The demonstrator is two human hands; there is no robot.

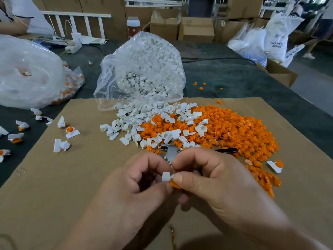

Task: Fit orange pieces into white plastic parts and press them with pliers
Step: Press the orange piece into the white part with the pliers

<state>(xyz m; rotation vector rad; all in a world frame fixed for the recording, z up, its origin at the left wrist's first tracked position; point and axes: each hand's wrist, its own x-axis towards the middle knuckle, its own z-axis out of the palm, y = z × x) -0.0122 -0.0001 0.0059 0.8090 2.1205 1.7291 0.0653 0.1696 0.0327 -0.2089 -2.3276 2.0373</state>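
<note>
Cardboard (54,186), clear bag (111,73) of white parts (144,82)

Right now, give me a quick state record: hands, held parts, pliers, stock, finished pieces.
left hand: pinches white part
right hand: pinches orange piece against the white part
pliers: beyond the hands, partly hidden, not on the part
orange pile: on cardboard sheet, right of centre
loose white parts: spilling from clear bag
finished pieces: scattered at left
</note>
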